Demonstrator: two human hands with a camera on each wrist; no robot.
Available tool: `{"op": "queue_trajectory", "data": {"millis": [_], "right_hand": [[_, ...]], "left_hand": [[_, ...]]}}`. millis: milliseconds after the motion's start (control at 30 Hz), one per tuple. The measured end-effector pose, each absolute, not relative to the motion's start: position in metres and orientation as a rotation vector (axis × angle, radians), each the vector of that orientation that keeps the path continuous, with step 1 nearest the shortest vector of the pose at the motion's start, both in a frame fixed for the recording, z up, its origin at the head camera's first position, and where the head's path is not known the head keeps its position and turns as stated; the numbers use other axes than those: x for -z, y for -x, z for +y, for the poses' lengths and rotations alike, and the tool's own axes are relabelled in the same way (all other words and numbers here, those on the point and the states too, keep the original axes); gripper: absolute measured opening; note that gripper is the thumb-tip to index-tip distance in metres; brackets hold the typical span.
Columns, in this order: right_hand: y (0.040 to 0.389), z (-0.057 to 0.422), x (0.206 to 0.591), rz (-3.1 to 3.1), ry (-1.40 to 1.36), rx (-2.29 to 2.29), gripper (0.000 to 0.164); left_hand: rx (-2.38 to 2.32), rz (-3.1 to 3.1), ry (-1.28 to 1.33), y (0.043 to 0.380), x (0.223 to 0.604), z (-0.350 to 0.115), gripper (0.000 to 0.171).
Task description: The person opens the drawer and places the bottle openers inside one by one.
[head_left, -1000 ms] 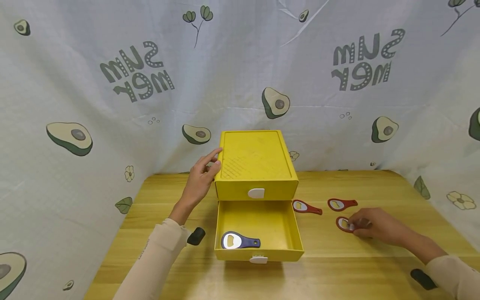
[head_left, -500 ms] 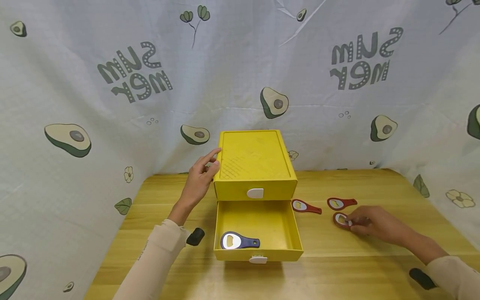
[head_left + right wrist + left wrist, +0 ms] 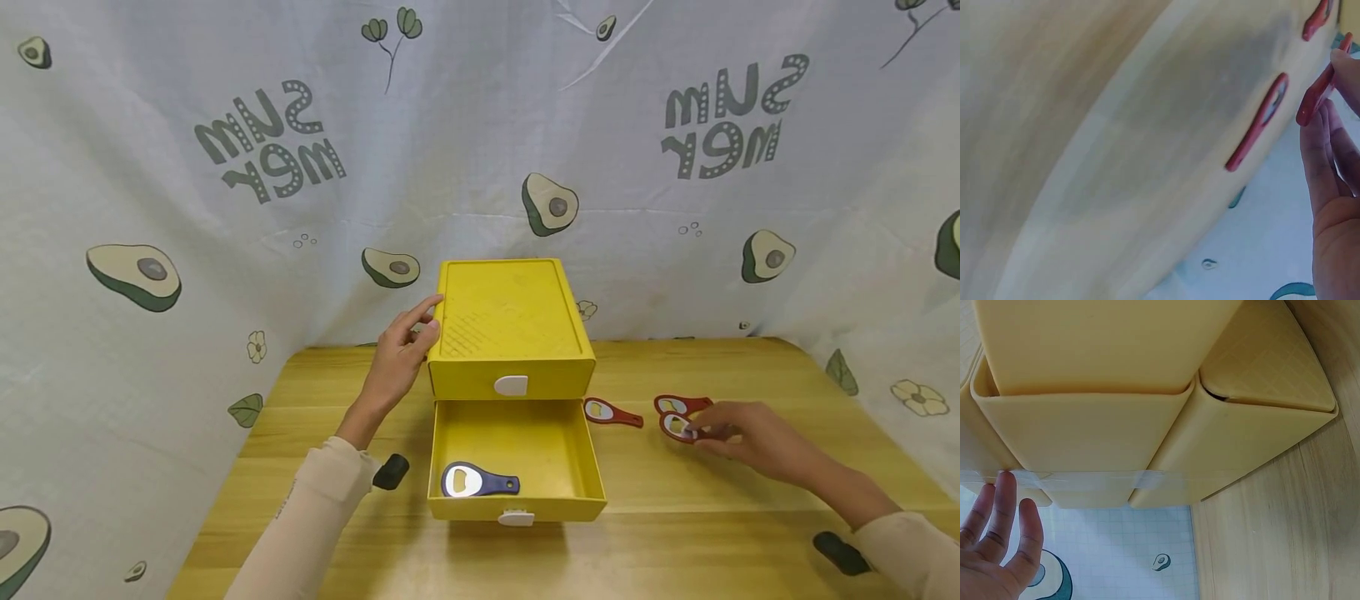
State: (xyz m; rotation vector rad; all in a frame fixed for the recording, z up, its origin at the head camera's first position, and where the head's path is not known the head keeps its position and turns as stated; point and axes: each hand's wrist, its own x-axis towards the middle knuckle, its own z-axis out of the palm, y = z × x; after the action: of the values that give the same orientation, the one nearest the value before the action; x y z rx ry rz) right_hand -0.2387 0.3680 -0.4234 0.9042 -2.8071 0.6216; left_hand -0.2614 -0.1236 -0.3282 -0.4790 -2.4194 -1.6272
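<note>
In the head view a yellow two-drawer box (image 3: 510,312) stands on the wooden table, its lower drawer (image 3: 525,433) pulled out. My left hand (image 3: 397,358) rests its fingertips against the box's left side; in the left wrist view its fingers (image 3: 1029,531) are extended. A blue-rimmed bottle opener (image 3: 480,482) lies inside the drawer. To the right, my right hand (image 3: 757,442) pinches a red bottle opener (image 3: 670,432) between thumb and fingers, and the right wrist view shows this opener (image 3: 1315,100) above the table. Two more red openers lie flat, one beside the box (image 3: 615,414), another farther right (image 3: 670,403).
A printed cloth (image 3: 465,150) hangs behind and around the wooden table (image 3: 645,533). Black straps (image 3: 392,472) show at both wrists. White handles (image 3: 512,386) stick out from the drawer fronts.
My right hand has lifted the red opener off the table and moved it slightly up and left, so it overlaps the one behind. The left hand has stayed on the box.
</note>
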Motion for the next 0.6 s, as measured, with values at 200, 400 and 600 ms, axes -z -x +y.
{"op": "queue_trajectory", "data": {"millis": [200,400,600], "right_hand": [[0.237,0.358,0.416,-2.755,-0.94,-0.65,0.023],[0.237,0.348,0.409,-2.686,-0.981,-0.663,0.025],[0.234,0.332,0.392,-2.609,-1.01,-0.663,0.03]], "left_hand": [[1.626,-2.418,0.485,0.261,0.327,-0.124,0.046],[1.634,-2.414,0.491,0.261,0.328,-0.124,0.046],[1.633,-2.417,0.478,0.262,0.33,-0.124,0.046]]}}
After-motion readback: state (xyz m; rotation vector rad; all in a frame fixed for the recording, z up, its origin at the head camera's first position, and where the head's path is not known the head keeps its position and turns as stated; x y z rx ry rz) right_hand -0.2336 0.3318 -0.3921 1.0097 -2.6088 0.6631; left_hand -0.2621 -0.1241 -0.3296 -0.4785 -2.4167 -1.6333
